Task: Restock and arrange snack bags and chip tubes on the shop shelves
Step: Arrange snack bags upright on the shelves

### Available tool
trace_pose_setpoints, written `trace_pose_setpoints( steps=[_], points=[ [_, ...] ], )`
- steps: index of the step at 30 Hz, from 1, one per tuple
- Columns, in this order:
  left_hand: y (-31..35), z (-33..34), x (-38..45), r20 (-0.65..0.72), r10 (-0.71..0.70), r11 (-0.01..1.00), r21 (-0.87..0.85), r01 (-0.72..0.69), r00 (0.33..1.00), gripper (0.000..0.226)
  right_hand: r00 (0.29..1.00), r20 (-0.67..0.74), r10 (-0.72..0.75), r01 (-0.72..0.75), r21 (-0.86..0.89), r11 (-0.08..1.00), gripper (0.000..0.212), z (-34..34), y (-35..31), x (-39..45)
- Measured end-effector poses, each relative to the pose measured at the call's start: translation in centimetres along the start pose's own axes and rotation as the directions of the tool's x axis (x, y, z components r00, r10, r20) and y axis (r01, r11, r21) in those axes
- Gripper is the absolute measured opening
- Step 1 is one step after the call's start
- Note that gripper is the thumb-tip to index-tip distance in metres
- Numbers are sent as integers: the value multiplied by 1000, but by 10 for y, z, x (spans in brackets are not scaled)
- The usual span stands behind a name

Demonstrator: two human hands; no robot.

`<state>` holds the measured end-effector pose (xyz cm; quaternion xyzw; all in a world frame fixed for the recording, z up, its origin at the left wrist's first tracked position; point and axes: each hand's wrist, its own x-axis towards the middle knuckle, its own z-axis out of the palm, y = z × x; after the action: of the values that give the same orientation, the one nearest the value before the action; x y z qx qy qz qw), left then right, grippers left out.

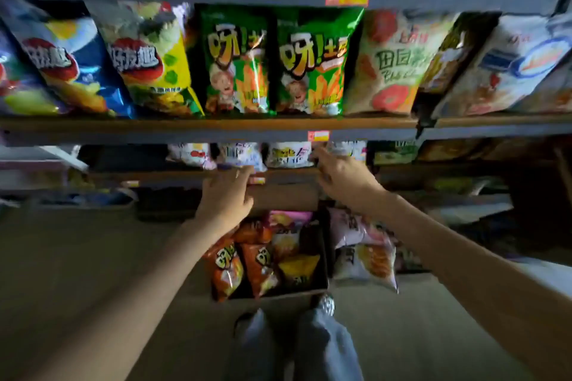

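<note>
Above your left hand (227, 195), glossy crinkled bags stand in a row on the wooden upper shelf (198, 124): a blue chip bag (66, 62), a yellow-green chip bag (151, 59), then two green foil snack bags (275, 60). Your left hand has its fingers straight, tips at the lip of the lower shelf (284, 175), holding nothing. Just beyond both hands sit small white snack bags (288, 155) on that shelf. Your right hand (343, 178) reaches to the rightmost white bag; fingers blurred, grip cannot be told. Below and between your wrists, an open cardboard box (322, 257) on the floor holds shiny orange snack bags (244, 266) and a yellow one. A pale pink bag (362, 244) lies right of it.
</note>
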<state>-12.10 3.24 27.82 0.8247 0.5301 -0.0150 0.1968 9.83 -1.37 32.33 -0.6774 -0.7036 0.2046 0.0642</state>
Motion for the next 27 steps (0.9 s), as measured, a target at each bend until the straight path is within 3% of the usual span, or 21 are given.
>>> trace_pose_setpoints(
  steps=[2,3,7,11,14,16,19,22,24,27],
  points=[
    [-42,39,-4,277,-189,982,27,189,942,52,968,220,123,-122,-18,992,43,66,12,4],
    [-60,55,-6,348,-246,961,-31,273,905,49,943,285,173,-176,-18,984,47,97,19,5],
    [-99,114,1,399,-351,840,-265,473,847,33,836,460,298,-322,-26,946,41,198,46,16],
    [-130,178,8,479,-368,828,-222,515,797,23,790,540,290,-323,-34,946,44,284,67,46],
    [-161,221,3,532,-390,819,-172,547,751,31,816,537,213,-224,-45,974,45,332,61,87],
    [-182,243,-3,543,-412,810,-149,567,731,34,851,518,86,-93,-12,996,49,361,43,124],
    [-215,265,-15,535,-455,787,-132,603,712,36,867,488,-96,57,94,994,70,398,8,180],
    [-245,278,-26,497,-514,762,-109,638,699,38,891,423,-164,127,114,985,85,421,-26,226],
    [-256,283,-33,470,-545,745,-109,658,695,38,893,429,-135,137,25,990,77,433,-43,241],
    [-254,280,-37,409,-551,735,-175,655,728,38,924,383,2,49,-124,991,45,433,-55,232]
  ],
)
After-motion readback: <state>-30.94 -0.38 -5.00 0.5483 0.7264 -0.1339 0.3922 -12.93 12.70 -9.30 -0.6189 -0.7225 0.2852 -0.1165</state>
